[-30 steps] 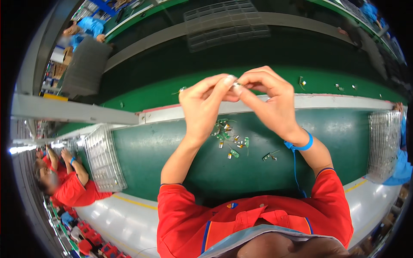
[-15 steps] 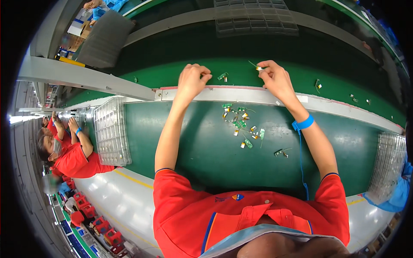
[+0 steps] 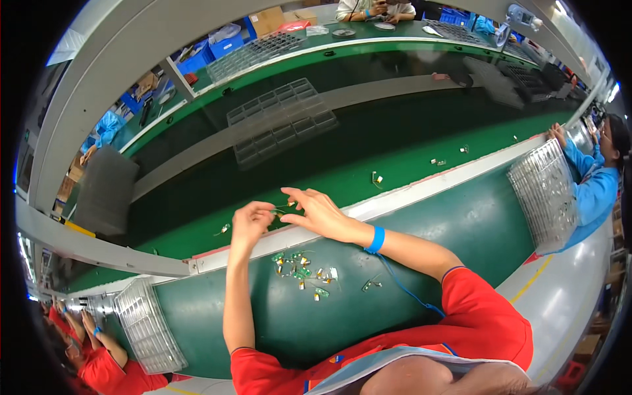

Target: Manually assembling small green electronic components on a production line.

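My left hand is over the edge of the green belt, its thumb and fingertips pinched on a small circuit board with a thin wire and a tiny yellowish-white part. Close beside it, on its right, my right hand has its thumb and forefinger spread apart around the far end of that piece. Whether its other fingertips touch the piece is hard to see. Below the hands, a loose pile of small green circuit boards with wires and white-and-gold parts lies on the green worktop.
A pale rail divides the worktop from the belt. Another board lies on the belt, right of my hands. Clear tray stacks stand left and right. A blue cord runs from my right wristband. Co-workers sit on both sides.
My hands, apart before, have come together. The board held in my right hand is now between both hands, pinched by the left. The view has turned, showing more on the right.
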Demonstrator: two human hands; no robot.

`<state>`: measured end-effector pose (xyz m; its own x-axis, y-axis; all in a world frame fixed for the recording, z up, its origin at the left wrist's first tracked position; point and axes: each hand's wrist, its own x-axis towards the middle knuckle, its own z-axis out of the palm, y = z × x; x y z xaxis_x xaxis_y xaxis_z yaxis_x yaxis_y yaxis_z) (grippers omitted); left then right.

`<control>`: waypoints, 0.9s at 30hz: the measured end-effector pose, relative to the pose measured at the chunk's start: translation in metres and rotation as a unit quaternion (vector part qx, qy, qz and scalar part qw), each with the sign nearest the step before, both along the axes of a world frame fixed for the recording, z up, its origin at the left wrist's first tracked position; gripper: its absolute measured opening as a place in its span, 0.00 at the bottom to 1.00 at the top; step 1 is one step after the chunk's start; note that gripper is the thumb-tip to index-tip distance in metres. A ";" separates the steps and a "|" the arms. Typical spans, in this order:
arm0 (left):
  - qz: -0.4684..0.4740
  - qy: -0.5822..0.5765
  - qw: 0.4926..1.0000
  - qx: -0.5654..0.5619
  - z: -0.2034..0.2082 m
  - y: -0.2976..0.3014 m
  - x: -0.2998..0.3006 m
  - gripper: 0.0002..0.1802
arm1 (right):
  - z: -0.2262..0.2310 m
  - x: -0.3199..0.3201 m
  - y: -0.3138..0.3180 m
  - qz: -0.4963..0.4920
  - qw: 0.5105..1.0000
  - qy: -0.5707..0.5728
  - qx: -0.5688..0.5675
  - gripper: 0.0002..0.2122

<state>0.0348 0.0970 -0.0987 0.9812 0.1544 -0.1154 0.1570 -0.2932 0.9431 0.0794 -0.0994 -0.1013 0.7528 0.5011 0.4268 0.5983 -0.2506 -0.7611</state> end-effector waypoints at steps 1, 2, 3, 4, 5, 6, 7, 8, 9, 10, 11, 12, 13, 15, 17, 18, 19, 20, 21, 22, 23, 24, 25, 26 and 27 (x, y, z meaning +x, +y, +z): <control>-0.022 -0.002 1.000 -0.003 0.008 -0.012 -0.001 0.09 | 0.003 0.004 -0.003 -0.003 1.000 -0.005 0.001 0.15; -0.045 -0.003 0.999 -0.006 0.020 -0.026 -0.001 0.09 | 0.005 0.011 -0.008 0.014 0.999 -0.043 0.014 0.14; -0.052 -0.013 0.998 -0.015 0.025 -0.032 -0.003 0.09 | 0.011 0.013 -0.011 0.035 0.996 -0.077 0.026 0.12; -0.055 -0.013 0.998 -0.015 0.032 -0.033 -0.005 0.09 | 0.015 0.015 -0.014 0.033 0.996 -0.077 0.025 0.12; -0.051 -0.004 0.998 -0.042 0.038 -0.034 -0.006 0.08 | 0.029 0.013 -0.017 0.045 0.997 -0.063 0.025 0.11; -0.049 0.005 0.997 -0.067 0.045 -0.033 -0.006 0.08 | 0.041 0.011 -0.020 0.056 0.997 -0.050 0.024 0.09; -0.060 0.002 0.994 -0.086 0.049 -0.033 -0.006 0.07 | 0.049 0.009 -0.021 0.051 0.997 -0.050 0.024 0.09; -0.070 0.004 0.994 -0.085 0.050 -0.032 -0.005 0.07 | 0.055 0.007 -0.022 0.053 0.997 -0.052 0.008 0.08; -0.069 0.005 0.995 -0.064 0.050 -0.030 -0.005 0.07 | 0.058 0.006 -0.022 0.054 0.997 -0.054 -0.009 0.08; -0.070 0.006 0.997 -0.043 0.050 -0.030 -0.006 0.08 | 0.058 0.006 -0.023 0.042 0.998 -0.051 -0.008 0.08; -0.066 0.011 0.997 -0.025 0.054 -0.034 -0.007 0.06 | 0.057 0.006 -0.026 0.056 0.993 -0.097 -0.045 0.07; -0.079 0.015 0.996 -0.026 0.053 -0.035 -0.008 0.06 | 0.056 0.007 -0.028 0.069 0.984 -0.142 -0.083 0.06; -0.094 -0.019 0.995 0.006 0.052 -0.033 -0.007 0.06 | 0.055 0.006 -0.028 0.068 0.984 -0.141 -0.089 0.06; -0.113 -0.058 0.990 0.061 0.052 -0.032 -0.011 0.06 | 0.058 0.003 -0.030 0.077 0.980 -0.145 -0.114 0.07; -0.134 -0.076 0.982 0.110 0.056 -0.035 -0.014 0.07 | 0.064 -0.001 -0.036 0.109 0.973 -0.146 -0.145 0.08; -0.143 -0.100 0.971 0.161 0.059 -0.037 -0.015 0.07 | 0.067 -0.001 -0.041 0.099 0.974 -0.143 -0.148 0.08; -0.142 -0.085 0.972 0.166 0.064 -0.040 -0.016 0.08 | 0.070 -0.001 -0.046 0.095 0.972 -0.148 -0.159 0.08; -0.150 -0.089 0.970 0.166 0.064 -0.038 -0.016 0.08 | 0.075 0.000 -0.052 0.091 0.969 -0.157 -0.167 0.08; -0.117 -0.104 0.969 0.190 0.060 -0.031 -0.014 0.08 | 0.076 0.004 -0.055 0.067 0.968 -0.179 -0.162 0.08; -0.083 -0.119 0.966 0.213 0.058 -0.029 -0.011 0.07 | 0.078 0.009 -0.058 0.057 0.968 -0.179 -0.165 0.08; -0.043 -0.055 0.989 0.133 0.065 -0.031 -0.010 0.07 | 0.083 0.011 -0.057 0.016 0.977 -0.175 -0.122 0.07; -0.039 -0.055 0.998 0.019 0.058 -0.026 -0.005 0.08 | 0.086 0.013 -0.058 -0.025 0.982 -0.171 -0.078 0.06; -0.019 -0.040 0.998 -0.050 0.058 -0.030 -0.002 0.08 | 0.086 0.015 -0.059 -0.009 0.982 -0.176 -0.075 0.07; 0.004 -0.024 0.993 -0.119 0.060 -0.036 -0.001 0.09 | 0.088 0.011 -0.057 0.013 0.989 -0.134 -0.064 0.11; 0.002 -0.025 0.992 -0.120 0.062 -0.042 0.001 0.09 | 0.082 0.007 -0.052 0.016 0.991 -0.120 -0.052 0.12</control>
<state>0.0353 0.0546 -0.0368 0.9861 0.1319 -0.1007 0.1091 -0.0580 0.9923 0.0863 -0.1515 -0.0195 0.6193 0.5733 0.5364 0.7677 -0.2987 -0.5670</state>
